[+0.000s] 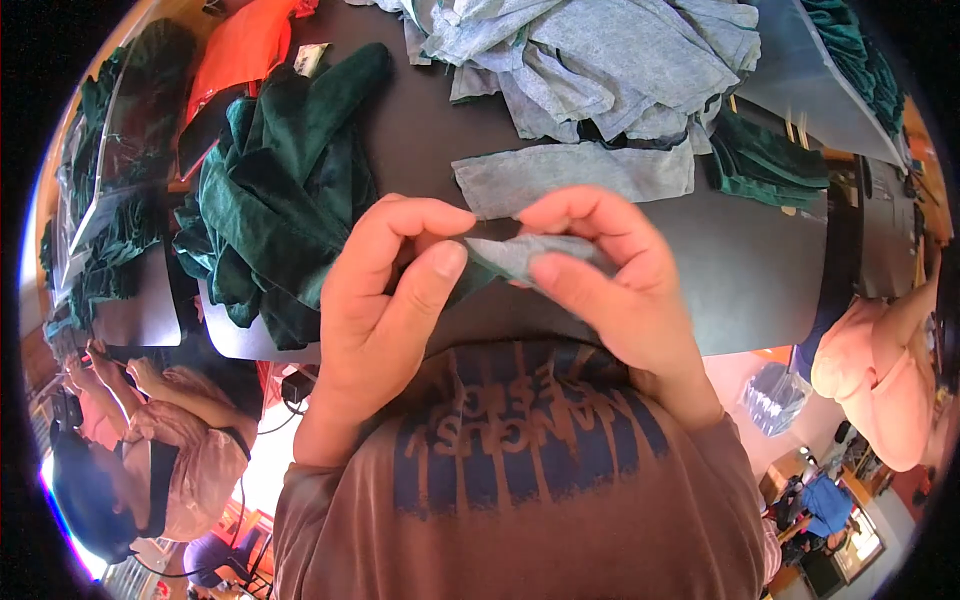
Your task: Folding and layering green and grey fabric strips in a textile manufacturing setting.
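Over the bench (760,270), near its front edge, the right hand (635,290) pinches a grey-green fabric strip (503,252); whether the curled left hand (370,290) grips it, I cannot tell. Heaped green velvet (265,215) crowds leftward; rightward is open.

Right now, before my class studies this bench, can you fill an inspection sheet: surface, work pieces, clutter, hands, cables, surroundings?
Surface: dark table, partly covered by cloth.
Work pieces: grey-green piece at the hands; grey pile beyond, grey strip on its near side; green heap left, green stack right.
Clutter: red item and small pale item, far left.
Hands: right hand pinches the piece; left hand at its other end, grip unclear.
Cables: thin dark cable, lower left, off the table.
Surroundings: people at left and right.
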The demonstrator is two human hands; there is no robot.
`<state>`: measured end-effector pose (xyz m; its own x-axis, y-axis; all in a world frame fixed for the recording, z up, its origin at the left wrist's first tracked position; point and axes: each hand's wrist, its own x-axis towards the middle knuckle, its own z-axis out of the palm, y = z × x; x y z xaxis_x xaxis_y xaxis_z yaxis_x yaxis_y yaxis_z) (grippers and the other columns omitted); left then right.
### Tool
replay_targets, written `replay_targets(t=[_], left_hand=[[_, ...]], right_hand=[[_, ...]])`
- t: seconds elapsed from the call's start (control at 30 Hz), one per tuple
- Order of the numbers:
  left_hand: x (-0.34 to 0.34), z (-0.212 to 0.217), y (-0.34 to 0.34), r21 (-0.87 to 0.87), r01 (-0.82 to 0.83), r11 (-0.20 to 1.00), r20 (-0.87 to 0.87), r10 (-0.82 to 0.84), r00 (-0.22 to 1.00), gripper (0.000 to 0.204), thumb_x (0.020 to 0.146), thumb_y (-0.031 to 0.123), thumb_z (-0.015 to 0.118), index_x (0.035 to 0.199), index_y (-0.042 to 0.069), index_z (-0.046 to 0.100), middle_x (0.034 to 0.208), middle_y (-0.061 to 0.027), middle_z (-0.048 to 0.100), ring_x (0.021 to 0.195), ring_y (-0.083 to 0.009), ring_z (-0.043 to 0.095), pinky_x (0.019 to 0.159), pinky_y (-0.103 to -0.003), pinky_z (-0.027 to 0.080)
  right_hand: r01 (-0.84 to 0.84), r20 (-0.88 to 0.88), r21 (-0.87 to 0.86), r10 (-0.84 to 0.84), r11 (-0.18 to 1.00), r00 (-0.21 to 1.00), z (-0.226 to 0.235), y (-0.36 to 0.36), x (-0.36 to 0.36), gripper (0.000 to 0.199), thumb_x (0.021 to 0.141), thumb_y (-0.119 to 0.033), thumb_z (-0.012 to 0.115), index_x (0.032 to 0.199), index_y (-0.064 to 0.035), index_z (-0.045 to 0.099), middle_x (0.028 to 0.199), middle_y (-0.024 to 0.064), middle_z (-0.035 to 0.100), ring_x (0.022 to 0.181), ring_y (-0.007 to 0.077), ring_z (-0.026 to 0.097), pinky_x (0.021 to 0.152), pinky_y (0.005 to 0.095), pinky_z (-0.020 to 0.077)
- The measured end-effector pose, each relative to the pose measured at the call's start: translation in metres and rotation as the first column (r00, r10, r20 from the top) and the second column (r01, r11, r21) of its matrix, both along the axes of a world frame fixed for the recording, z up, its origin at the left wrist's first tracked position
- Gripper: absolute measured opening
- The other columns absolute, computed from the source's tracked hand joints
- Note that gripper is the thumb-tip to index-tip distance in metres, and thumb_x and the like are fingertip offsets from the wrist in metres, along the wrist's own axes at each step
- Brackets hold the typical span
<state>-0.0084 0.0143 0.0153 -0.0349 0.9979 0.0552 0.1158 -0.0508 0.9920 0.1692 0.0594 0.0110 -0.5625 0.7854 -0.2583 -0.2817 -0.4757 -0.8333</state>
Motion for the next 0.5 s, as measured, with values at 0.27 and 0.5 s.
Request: replay_targets(t=[0.27,0.5], left_hand=[[-0.009,-0.005,0.001,0.255,0.187,0.949,-0.225,-0.130,0.966,0.018,0.077,-0.006,0.058,0.093,0.002,0.058,0.083,-0.0042,0.047,0.070,-0.0113,0.047,0.062,-0.020,0.036],[0.000,0.002,-0.005,0.299,0.221,0.928,-0.452,-0.066,0.890,0.034,0.059,-0.013,0.063,0.087,0.007,0.069,0.086,-0.0050,0.048,0.069,-0.0135,0.048,0.054,-0.021,0.037]], right_hand=[[0.203,-0.001,0.091,-0.203,0.975,0.979,-0.001,0.008,0.010,0.014,0.083,-0.011,0.064,0.093,-0.0030,0.058,0.084,-0.0014,0.058,0.074,0.0040,0.053,0.066,0.0176,0.0438],[0.274,-0.057,0.161,-0.268,0.948,0.962,-0.006,0.009,0.011,0.013,0.083,-0.012,0.063,0.092,-0.0032,0.059,0.086,-0.0004,0.058,0.075,0.0041,0.052,0.061,0.0178,0.0445]])
